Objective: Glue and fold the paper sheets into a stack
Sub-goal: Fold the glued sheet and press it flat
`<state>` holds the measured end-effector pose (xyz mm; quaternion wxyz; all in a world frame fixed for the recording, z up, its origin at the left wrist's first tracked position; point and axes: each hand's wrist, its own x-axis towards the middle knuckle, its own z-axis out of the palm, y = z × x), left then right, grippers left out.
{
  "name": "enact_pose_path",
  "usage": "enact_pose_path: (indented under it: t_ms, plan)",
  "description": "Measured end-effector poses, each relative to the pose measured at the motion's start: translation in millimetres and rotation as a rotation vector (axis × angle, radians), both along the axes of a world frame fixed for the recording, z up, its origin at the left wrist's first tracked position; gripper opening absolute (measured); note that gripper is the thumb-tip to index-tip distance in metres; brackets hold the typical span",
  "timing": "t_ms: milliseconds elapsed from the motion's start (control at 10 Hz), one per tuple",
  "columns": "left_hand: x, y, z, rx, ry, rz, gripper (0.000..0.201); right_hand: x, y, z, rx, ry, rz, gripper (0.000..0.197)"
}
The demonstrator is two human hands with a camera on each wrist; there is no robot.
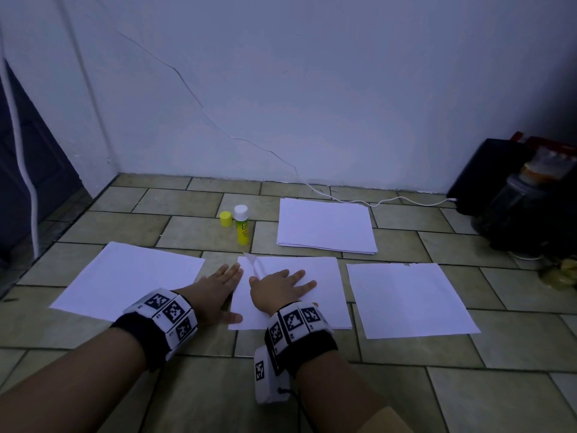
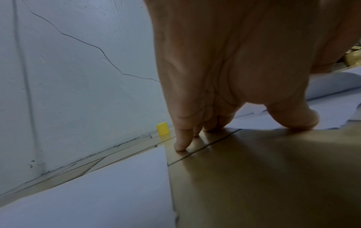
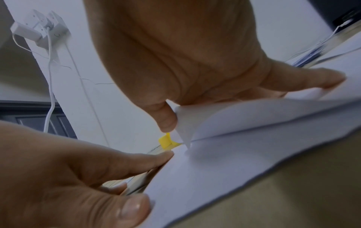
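Three white sheets lie in a row on the tiled floor: a left sheet (image 1: 131, 276), a middle sheet (image 1: 324, 295) and a right sheet (image 1: 409, 298). My right hand (image 1: 290, 282) lies flat with spread fingers on the middle sheet and presses down a folded-over flap (image 3: 254, 117), which still curves up under the palm. My left hand (image 1: 229, 276) rests flat at that sheet's left edge. Its fingers (image 2: 181, 143) touch the floor and its thumb (image 2: 293, 118) is on the paper. An uncapped yellow glue stick (image 1: 242, 226) stands behind, its yellow cap (image 1: 225, 219) beside it.
A stack of white paper (image 1: 324, 226) lies at the back right of the glue stick. A white cable (image 1: 374, 203) runs along the wall base to dark bags and a jar (image 1: 527, 195) at the far right. A wall socket with a charger (image 3: 45, 29) is on the left.
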<state>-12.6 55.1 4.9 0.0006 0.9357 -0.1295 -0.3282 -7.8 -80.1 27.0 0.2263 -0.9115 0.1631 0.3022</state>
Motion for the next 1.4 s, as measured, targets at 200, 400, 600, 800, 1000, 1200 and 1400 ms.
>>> enact_pose_path:
  t_ms: [200,400,600,800,1000,1200,1400]
  plan:
    - [0,0,0,-0.001,0.002,0.001,0.102,0,-3,-1,0.013,-0.005,0.010,0.084]
    - [-1,-2,3,0.006,0.003,0.001,0.101,-1,-4,-2,0.011,-0.007,0.008,0.085]
    - [-2,-2,3,0.001,0.003,0.004,0.101,5,-4,-12,-0.018,-0.012,0.051,0.087]
    - [-1,-2,3,-0.003,-0.008,0.005,0.101,8,-3,-18,-0.034,-0.022,0.044,0.088]
    - [-2,-2,4,-0.007,-0.017,-0.004,0.100,13,-5,-29,-0.039,-0.039,0.118,0.090]
    - [-3,0,2,-0.025,-0.047,-0.015,0.100,14,-9,-29,-0.031,-0.036,0.135,0.100]
    - [3,5,2,-0.112,-0.229,-0.016,0.085,13,-13,-27,-0.021,-0.040,0.223,0.129]
